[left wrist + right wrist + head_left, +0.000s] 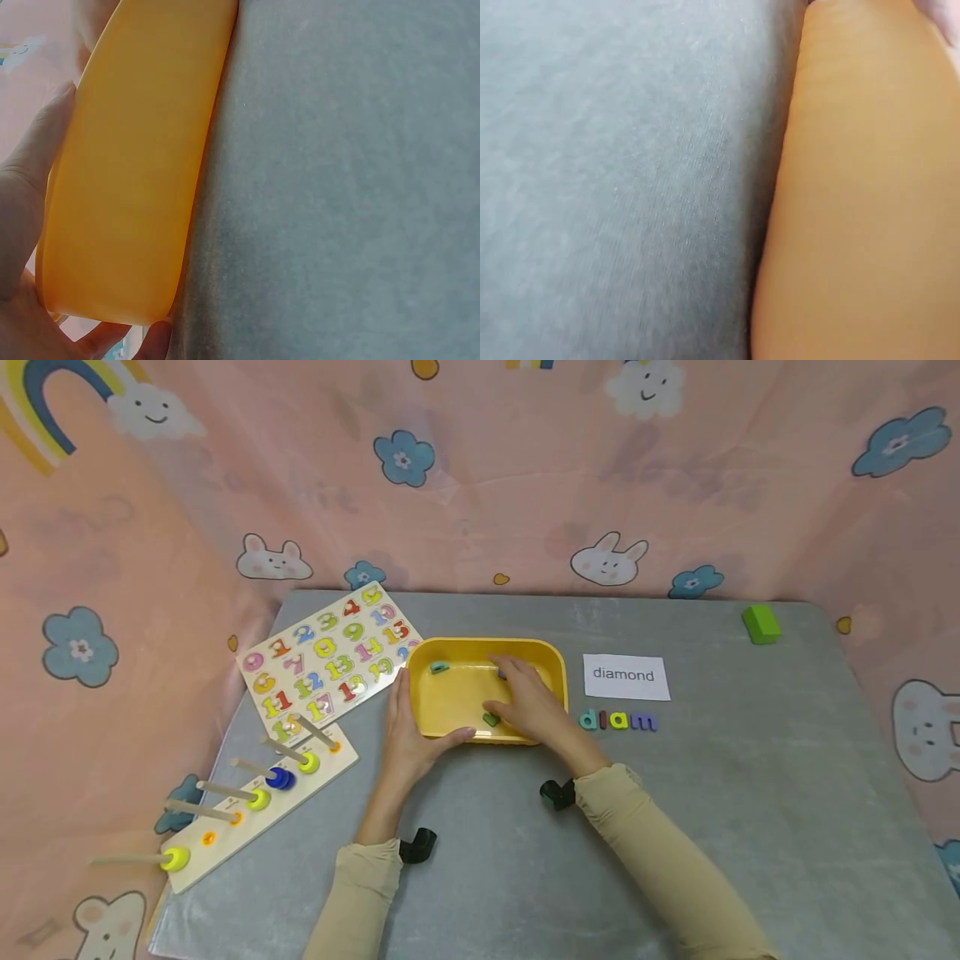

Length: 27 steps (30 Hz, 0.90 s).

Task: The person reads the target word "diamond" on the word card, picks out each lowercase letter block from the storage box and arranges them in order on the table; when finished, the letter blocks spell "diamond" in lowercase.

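Observation:
A yellow plastic tray sits mid-table with a few small letter pieces inside. My left hand grips its near left corner, thumb over the near rim and fingers along the left side; the left wrist view shows the hand around the tray's wall. Inside the tray, my right hand reaches down with fingers spread. A dark green letter lies by its thumb, and a purple piece shows partly beneath its fingers. Another green letter is at the far left. The right wrist view shows only the tray's outer wall and tablecloth.
Right of the tray, a white card reads "diamond", above a row of coloured letters reading "diam". A number puzzle board and a peg board with rings lie left. A green block stands far right.

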### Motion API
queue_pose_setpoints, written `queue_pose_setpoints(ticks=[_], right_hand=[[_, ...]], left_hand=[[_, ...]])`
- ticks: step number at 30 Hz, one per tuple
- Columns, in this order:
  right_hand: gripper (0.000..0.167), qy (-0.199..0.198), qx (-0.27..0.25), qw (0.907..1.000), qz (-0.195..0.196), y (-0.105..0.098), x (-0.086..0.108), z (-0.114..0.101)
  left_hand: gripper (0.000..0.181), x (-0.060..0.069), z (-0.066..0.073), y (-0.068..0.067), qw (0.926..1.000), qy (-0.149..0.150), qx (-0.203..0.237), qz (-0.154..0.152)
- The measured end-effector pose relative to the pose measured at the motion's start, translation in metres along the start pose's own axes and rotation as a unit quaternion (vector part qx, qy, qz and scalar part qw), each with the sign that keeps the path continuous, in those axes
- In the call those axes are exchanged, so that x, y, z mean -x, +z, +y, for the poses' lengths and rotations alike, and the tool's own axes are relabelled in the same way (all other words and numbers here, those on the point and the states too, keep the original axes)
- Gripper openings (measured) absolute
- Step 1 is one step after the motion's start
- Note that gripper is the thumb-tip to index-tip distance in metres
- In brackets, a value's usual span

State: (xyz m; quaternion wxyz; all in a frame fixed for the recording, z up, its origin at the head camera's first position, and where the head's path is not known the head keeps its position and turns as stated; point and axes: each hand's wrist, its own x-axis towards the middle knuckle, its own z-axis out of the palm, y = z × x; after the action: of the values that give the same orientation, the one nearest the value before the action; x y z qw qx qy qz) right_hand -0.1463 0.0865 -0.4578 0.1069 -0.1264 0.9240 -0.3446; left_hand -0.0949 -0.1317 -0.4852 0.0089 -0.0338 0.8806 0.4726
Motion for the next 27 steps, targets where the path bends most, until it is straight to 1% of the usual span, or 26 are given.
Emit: queue_pose_setpoints(ticks=[3,6,9,12,15,19,23,27], right_hand=[[0.073,0.021,-0.001,0.9997,-0.011,0.003,-0.005,0.002],[0.066,0.036,-0.013,0.9992,-0.01,0.003,-0.011,0.004],[0.056,0.05,-0.019,0.9986,-0.001,0.003,-0.018,0.006],[0.044,0.061,-0.015,0.9979,0.016,0.003,-0.023,0.008],[0.033,0.062,-0.009,0.9976,0.03,0.004,-0.025,0.01],[0.025,0.056,-0.003,0.9981,0.027,0.005,-0.025,0.01],[0.023,0.054,0.001,0.9984,0.019,0.005,-0.024,0.008],[0.022,0.047,0.0,0.9987,0.02,0.003,-0.021,0.006]], left_hand=[[0.146,0.0,0.0,0.0,1.0,0.0,-0.001,-0.002],[0.144,0.0,0.0,0.001,1.0,-0.001,-0.001,-0.001],[0.143,0.0,0.0,0.001,1.0,-0.003,-0.001,0.0],[0.143,0.0,0.0,0.001,1.0,-0.007,-0.001,-0.001],[0.143,0.0,0.0,0.001,1.0,-0.009,-0.001,-0.001],[0.144,0.0,0.0,0.001,1.0,-0.007,0.001,0.0],[0.145,0.0,0.0,0.001,1.0,-0.006,0.001,0.001],[0.146,0.0,0.0,0.001,1.0,-0.006,0.002,0.002]])
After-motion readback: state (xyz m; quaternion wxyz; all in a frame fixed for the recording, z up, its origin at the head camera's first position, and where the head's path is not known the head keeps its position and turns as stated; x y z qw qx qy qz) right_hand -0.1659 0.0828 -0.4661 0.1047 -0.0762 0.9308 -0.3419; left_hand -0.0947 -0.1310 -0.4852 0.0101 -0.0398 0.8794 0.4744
